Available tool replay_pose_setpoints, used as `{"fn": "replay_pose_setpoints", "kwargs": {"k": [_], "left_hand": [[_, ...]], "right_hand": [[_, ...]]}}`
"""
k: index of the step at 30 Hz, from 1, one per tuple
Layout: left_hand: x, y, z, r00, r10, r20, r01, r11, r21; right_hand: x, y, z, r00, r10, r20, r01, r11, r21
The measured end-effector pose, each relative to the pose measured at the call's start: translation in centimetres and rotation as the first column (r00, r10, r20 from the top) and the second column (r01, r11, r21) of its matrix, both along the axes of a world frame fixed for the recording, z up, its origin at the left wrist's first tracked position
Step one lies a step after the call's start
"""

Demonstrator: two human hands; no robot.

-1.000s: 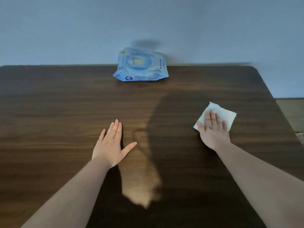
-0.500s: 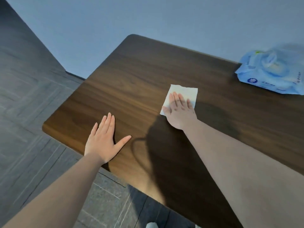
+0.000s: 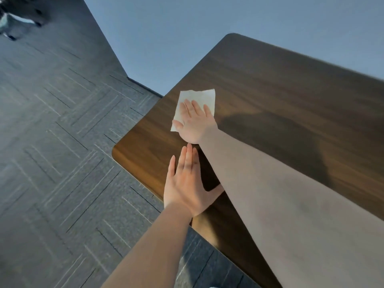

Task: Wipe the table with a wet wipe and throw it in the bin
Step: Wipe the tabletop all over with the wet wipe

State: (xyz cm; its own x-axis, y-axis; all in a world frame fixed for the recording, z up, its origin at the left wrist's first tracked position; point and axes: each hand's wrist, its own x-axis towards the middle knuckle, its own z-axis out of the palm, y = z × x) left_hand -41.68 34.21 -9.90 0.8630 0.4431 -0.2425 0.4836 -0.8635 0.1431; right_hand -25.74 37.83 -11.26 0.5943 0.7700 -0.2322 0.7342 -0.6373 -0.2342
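Observation:
A white wet wipe (image 3: 200, 96) lies flat on the dark wooden table (image 3: 280, 94), close to the table's left edge. My right hand (image 3: 195, 123) presses down on the wipe with its fingers spread over the wipe's lower half. My left hand (image 3: 185, 183) rests flat on the table near the rounded front-left corner, just below my right wrist, with fingers together and nothing in it. My right forearm crosses over the left thumb. No bin is in view.
Grey patterned floor (image 3: 62, 152) lies left of and below the table. A pale blue wall (image 3: 166, 38) runs behind the table. A dark blurred object (image 3: 18, 13) sits on the floor at the top left.
The view has swung left. My right hand has slid the wipe leftward across the table, close to the left edge. The blue wipes pack has left the view. My left hand stayed flat.

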Motion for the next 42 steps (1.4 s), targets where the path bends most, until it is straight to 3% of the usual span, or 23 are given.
{"fn": "replay_pose_setpoints", "kwargs": {"k": [6,10,14,22,29,37,42], "left_hand": [[-0.6,0.1,-0.2,0.999,-0.009,0.045,0.009,1.000,-0.005],[-0.5,0.0,-0.3,0.995,0.006,0.100,-0.007,1.000,0.012],[-0.7,-0.3,0.2,0.999,-0.016,-0.047,0.017,1.000,0.018],[-0.3,-8.8,1.5,0.957,-0.282,-0.073,0.284,0.959,0.014],[2.7,-21.9,2.1,0.839,-0.544,-0.009,0.543,0.839,-0.041],[4.7,-35.7,1.3,0.658,-0.752,0.033,0.753,0.656,-0.058],[4.8,-40.1,0.3,0.656,-0.752,-0.060,0.754,0.657,0.003]], "right_hand": [[-0.9,-1.0,0.1,0.998,0.063,-0.021,-0.063,0.998,-0.017],[-2.2,-5.3,0.7,0.998,-0.008,-0.070,0.006,0.999,-0.033],[-3.8,-12.3,0.8,0.994,-0.091,-0.067,0.090,0.996,-0.030],[-6.4,-30.0,1.4,0.926,-0.363,-0.106,0.354,0.930,-0.095],[-9.2,-49.9,1.6,0.719,-0.691,-0.074,0.677,0.720,-0.154],[-13.3,-69.5,1.7,0.412,-0.911,-0.026,0.893,0.409,-0.189],[-15.5,-77.6,2.2,0.248,-0.969,0.003,0.944,0.241,-0.224]]}}
